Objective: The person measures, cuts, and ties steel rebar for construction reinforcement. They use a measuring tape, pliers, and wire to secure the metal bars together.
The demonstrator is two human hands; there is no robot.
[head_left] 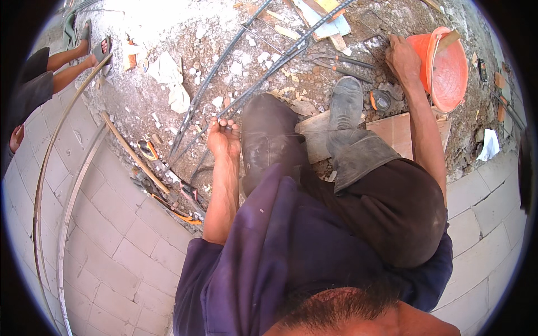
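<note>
My left hand [224, 139] is beside my bent knee, palm up with the fingers curled. A thin wire [280, 133] runs from these fingers across the knee towards my boot [346, 103]. My right hand [403, 60] reaches forward to the left side of an orange-red bucket [451, 73]. Its fingers are bent down beside a dark bent rod [368, 42]; what they grip is hidden. Long-handled pincers [342, 60] lie on the dirt left of this hand. An orange and black tape measure [381, 101] is on the ground below it.
Long steel bars [216, 73] cross the rubble ahead. Wooden boards [400, 133] lie under and beside my boot. Left are a wooden handle [134, 152], a handsaw [178, 213] and curved strips [66, 215] over paving blocks. Another person's feet [101, 50] stand far left.
</note>
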